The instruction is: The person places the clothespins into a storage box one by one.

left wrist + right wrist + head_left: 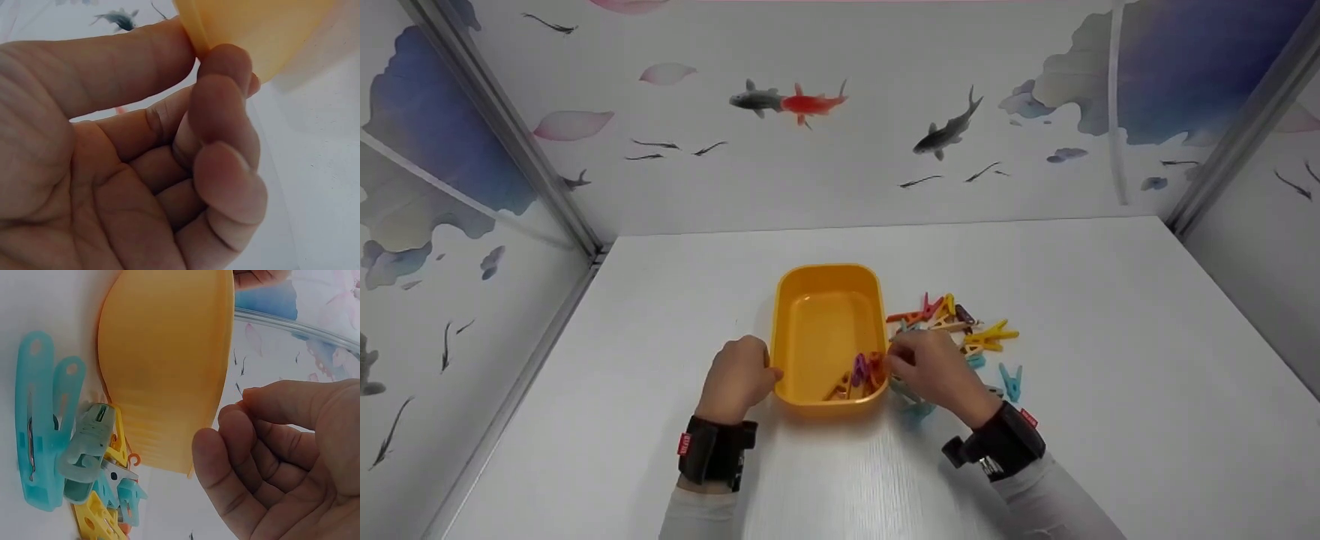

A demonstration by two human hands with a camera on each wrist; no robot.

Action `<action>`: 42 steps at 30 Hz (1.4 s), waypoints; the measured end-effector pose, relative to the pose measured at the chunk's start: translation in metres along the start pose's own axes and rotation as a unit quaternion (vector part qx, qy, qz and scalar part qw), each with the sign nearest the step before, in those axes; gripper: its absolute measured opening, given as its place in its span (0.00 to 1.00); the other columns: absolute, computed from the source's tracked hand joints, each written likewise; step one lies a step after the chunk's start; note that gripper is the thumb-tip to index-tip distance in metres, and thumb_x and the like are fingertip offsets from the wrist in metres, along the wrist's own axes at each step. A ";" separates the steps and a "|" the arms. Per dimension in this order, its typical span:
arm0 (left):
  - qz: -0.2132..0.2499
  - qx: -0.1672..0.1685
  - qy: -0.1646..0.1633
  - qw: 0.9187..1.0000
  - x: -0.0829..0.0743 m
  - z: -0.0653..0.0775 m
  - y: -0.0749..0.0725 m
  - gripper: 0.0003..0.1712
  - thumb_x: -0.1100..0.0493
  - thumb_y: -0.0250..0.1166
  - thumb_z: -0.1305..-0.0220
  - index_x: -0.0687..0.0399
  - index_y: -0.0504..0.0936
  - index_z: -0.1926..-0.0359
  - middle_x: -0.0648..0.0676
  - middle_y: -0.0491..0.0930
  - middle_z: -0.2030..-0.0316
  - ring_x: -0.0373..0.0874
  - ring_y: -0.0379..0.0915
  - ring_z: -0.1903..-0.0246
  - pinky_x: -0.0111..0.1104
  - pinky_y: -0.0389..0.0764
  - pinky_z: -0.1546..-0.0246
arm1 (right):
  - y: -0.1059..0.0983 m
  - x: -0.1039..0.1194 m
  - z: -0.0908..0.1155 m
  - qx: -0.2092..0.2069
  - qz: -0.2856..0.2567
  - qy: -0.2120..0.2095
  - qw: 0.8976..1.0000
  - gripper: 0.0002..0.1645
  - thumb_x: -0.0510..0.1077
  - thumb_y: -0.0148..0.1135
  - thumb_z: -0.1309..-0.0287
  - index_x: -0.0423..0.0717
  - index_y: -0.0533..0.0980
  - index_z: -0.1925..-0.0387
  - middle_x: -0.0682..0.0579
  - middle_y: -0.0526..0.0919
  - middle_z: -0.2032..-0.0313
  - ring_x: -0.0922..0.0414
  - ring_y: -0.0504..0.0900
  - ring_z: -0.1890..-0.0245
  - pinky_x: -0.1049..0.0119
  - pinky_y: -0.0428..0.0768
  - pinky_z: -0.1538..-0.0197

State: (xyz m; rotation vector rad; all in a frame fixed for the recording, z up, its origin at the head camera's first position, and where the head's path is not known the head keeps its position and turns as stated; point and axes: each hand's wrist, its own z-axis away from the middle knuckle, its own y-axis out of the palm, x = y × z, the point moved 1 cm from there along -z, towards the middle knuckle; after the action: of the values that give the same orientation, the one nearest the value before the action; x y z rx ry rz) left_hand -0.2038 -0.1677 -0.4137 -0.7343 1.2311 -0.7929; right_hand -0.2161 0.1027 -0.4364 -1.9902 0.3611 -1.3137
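A yellow-orange plastic bin (826, 330) stands on the table between the hands. My left hand (739, 375) pinches its left rim between thumb and curled fingers; the left wrist view shows the grip on the rim (194, 28). My right hand (934, 367) is at the right rim, with thumb and fingertips brought together (242, 410). I cannot tell whether it pinches something. Close by its fingertips, inside the bin's near right corner, lie a purple clothespin (860, 370), an orange-red one (876, 367) and a wood-toned one (838, 387).
Right of the bin is a loose pile of clothespins, including yellow (990, 336), light blue (1011, 381) and red (931, 306) ones. Large light-blue clothespins (39, 422) lie beside the bin's outer wall. Printed panels (840, 172) enclose the white table (585, 420).
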 end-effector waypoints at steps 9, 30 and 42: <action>-0.003 -0.001 0.004 1.000 0.000 0.000 -0.001 0.08 0.65 0.71 0.37 0.63 0.81 0.70 0.54 0.74 0.78 0.46 0.70 0.78 0.33 0.70 0.76 | -0.013 -0.008 0.007 -0.014 0.012 -0.038 0.999 0.08 0.36 0.65 0.33 0.44 0.83 0.71 0.58 0.75 0.78 0.64 0.69 0.79 0.70 0.71 0.72; 0.001 -0.003 0.007 1.000 -0.001 0.000 0.000 0.08 0.65 0.71 0.37 0.63 0.81 0.70 0.54 0.73 0.78 0.47 0.70 0.77 0.33 0.69 0.74 | -0.033 -0.025 0.020 0.110 0.055 0.032 0.992 0.09 0.37 0.65 0.39 0.46 0.81 0.75 0.60 0.69 0.82 0.62 0.67 0.81 0.69 0.64 0.75; -0.003 0.001 0.006 1.000 0.001 0.000 -0.001 0.08 0.65 0.71 0.37 0.63 0.80 0.70 0.54 0.73 0.78 0.47 0.70 0.77 0.33 0.70 0.75 | -0.026 -0.028 0.021 0.164 0.067 0.041 0.983 0.10 0.36 0.68 0.43 0.46 0.81 0.79 0.60 0.70 0.83 0.63 0.64 0.83 0.70 0.62 0.77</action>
State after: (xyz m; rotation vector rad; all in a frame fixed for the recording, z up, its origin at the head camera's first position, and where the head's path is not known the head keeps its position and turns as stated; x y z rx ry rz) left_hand -0.2033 -0.1688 -0.4136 -0.7319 1.2384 -0.8039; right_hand -0.2138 0.1455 -0.4425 -1.6141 0.2906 -1.2810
